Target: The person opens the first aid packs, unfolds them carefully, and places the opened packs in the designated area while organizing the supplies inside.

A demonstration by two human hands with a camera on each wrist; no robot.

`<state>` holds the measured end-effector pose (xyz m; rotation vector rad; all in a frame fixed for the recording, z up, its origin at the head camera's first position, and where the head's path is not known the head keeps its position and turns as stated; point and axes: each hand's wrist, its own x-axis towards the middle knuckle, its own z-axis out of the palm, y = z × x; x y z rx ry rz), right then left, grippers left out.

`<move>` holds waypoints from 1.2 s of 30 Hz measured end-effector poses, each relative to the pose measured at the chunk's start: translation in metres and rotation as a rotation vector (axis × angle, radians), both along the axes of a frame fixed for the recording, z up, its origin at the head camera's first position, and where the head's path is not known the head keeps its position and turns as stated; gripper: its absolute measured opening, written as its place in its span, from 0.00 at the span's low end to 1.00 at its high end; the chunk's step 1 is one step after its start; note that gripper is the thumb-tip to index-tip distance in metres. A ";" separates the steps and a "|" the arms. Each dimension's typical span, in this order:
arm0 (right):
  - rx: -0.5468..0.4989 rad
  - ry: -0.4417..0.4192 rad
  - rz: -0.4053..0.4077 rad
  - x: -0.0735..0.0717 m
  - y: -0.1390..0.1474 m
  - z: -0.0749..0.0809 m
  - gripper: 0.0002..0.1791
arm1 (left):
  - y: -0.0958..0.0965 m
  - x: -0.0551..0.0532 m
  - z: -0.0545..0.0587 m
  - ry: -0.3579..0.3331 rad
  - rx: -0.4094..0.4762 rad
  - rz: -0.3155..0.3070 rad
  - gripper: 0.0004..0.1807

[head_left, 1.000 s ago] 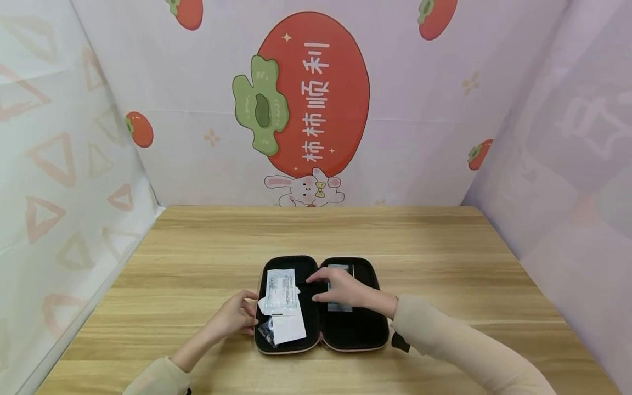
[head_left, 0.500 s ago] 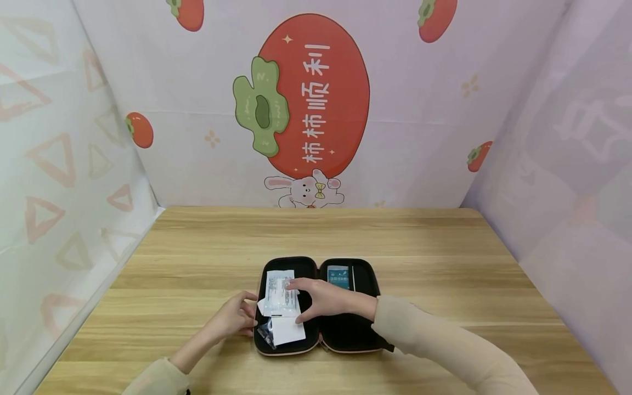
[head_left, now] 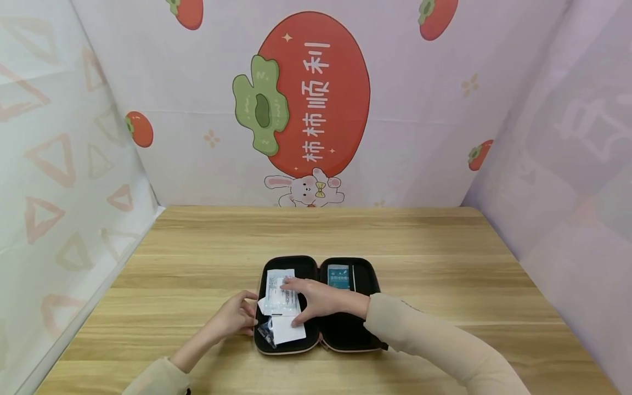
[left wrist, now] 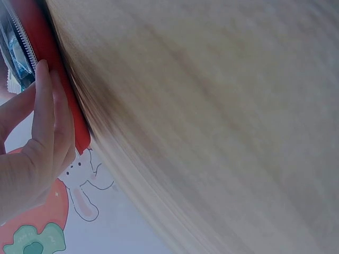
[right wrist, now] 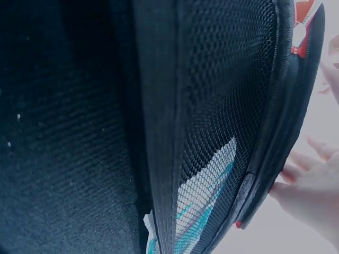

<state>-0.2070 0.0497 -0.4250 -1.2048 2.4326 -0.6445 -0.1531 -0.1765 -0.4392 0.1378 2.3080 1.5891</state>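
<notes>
A black-lined zip case lies spread flat on the table. Its outer side shows red in the left wrist view. My left hand holds the case's left rim, thumb at the edge and fingers along the outside. Over the left half, my right hand has its thumb and fingers spread above a white printed packet and a plain white paper piece. A clear pouch with small dark contents sits at the lower left corner. My right forearm hides part of the right half.
In the right half are a teal packet and a thin white stick. The right wrist view shows black mesh with a white and teal packet behind it. The wooden table meets printed cloth walls.
My right hand has moved left from the right half to above the white packets, uncovering the teal packet. The left hand has kept its place at the rim.
</notes>
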 end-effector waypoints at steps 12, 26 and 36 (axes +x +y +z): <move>0.009 0.025 -0.001 -0.001 -0.001 -0.002 0.36 | 0.001 0.000 0.002 -0.015 0.005 0.010 0.29; 0.025 0.053 -0.007 0.000 0.003 -0.001 0.27 | 0.000 0.001 0.001 -0.005 0.002 -0.004 0.29; 0.026 0.095 -0.009 0.004 0.006 -0.001 0.23 | 0.000 0.001 0.002 0.004 0.009 -0.012 0.29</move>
